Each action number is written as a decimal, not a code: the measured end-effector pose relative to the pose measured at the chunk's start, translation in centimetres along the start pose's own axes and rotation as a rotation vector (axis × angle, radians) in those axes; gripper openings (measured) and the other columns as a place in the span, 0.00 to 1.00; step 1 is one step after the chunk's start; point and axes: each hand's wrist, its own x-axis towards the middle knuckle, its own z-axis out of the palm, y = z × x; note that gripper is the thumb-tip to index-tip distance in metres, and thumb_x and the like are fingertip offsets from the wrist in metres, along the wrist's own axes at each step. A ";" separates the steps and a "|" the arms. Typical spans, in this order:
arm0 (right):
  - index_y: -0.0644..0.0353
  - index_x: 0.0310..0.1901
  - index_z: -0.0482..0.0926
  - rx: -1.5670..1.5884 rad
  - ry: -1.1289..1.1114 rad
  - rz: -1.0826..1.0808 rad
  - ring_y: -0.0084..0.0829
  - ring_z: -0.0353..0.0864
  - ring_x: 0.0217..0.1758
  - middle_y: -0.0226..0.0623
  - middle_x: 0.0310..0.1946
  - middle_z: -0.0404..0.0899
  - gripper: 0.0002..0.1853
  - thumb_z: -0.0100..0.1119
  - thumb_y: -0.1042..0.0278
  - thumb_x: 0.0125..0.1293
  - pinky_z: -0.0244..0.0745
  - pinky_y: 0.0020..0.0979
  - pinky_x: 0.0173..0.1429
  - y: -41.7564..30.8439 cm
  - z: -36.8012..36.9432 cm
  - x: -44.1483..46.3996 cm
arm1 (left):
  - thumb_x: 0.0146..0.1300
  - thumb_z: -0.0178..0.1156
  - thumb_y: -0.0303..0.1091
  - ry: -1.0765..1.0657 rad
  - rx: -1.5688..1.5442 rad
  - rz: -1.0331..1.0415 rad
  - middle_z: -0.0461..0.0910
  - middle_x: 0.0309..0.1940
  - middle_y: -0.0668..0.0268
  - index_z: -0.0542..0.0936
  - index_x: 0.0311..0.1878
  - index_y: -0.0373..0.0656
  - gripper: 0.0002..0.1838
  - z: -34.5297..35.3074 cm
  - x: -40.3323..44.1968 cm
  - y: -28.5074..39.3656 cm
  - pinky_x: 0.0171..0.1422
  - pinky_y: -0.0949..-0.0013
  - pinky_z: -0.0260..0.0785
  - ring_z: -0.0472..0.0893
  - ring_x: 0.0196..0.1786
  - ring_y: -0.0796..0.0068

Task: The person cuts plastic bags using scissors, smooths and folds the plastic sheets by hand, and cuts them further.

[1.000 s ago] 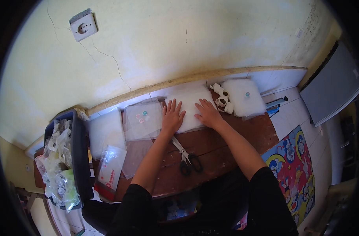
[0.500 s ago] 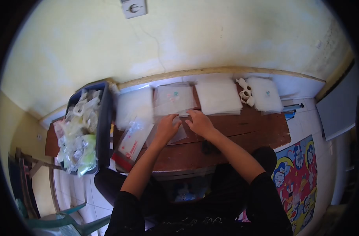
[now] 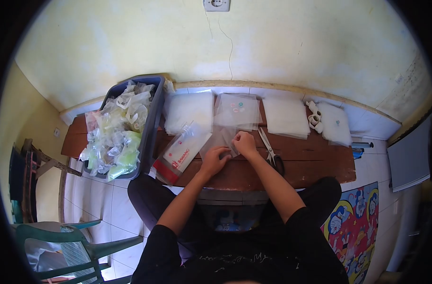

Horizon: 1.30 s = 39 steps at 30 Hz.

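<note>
Clear plastic sheet (image 3: 219,140) lies on the brown counter (image 3: 310,163), in front of a stack of clear bags (image 3: 247,119). Left hand (image 3: 216,160) lies at the sheet's near side, grip unclenched, fingers loosely curved. Right hand (image 3: 245,144) is at the sheet's right edge, fingers curled; cannot tell whether its grip pinches the plastic. Scissors (image 3: 269,147) lie just right of it; red-and-white printed packet (image 3: 183,154) lies left of the left hand.

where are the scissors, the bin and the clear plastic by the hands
Scissors (image 3: 270,149): head view, on the metal near the pivot.
Bin (image 3: 152,128): head view, on its right outer wall.
Clear plastic (image 3: 220,138): head view, on its far part.
</note>
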 end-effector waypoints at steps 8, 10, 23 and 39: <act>0.63 0.32 0.80 0.547 -0.261 -0.446 0.29 0.82 0.45 0.40 0.45 0.83 0.08 0.69 0.70 0.54 0.75 0.31 0.53 -5.9 -8.4 3.3 | 0.55 0.73 0.43 0.355 -0.193 -0.261 0.79 0.56 0.56 0.76 0.61 0.42 0.32 -7.2 3.4 0.0 0.62 0.61 0.69 0.76 0.60 0.64; 0.63 0.32 0.79 0.664 -0.539 -0.313 0.27 0.81 0.49 0.41 0.50 0.81 0.07 0.68 0.72 0.55 0.73 0.31 0.56 -8.6 -11.4 3.5 | 0.56 0.72 0.44 0.300 -0.218 -0.250 0.76 0.59 0.55 0.72 0.64 0.40 0.35 -9.2 4.0 0.0 0.63 0.60 0.68 0.75 0.62 0.62; 0.64 0.55 0.71 0.643 0.150 -0.030 0.35 0.81 0.51 0.46 0.47 0.79 0.27 0.72 0.68 0.56 0.77 0.35 0.52 -8.4 -4.8 1.1 | 0.71 0.56 0.36 0.175 -0.917 -0.499 0.83 0.37 0.65 0.78 0.51 0.42 0.11 -11.1 2.8 -1.7 0.38 0.74 0.71 0.83 0.35 0.75; 0.73 0.59 0.66 1.038 -0.194 0.263 0.42 0.87 0.33 0.54 0.40 0.82 0.22 0.53 0.83 0.61 0.87 0.35 0.36 -11.9 2.9 16.3 | 0.68 0.60 0.38 0.453 -0.612 -0.663 0.83 0.33 0.67 0.77 0.58 0.43 0.18 -18.4 10.6 -10.9 0.21 0.75 0.59 0.75 0.21 0.80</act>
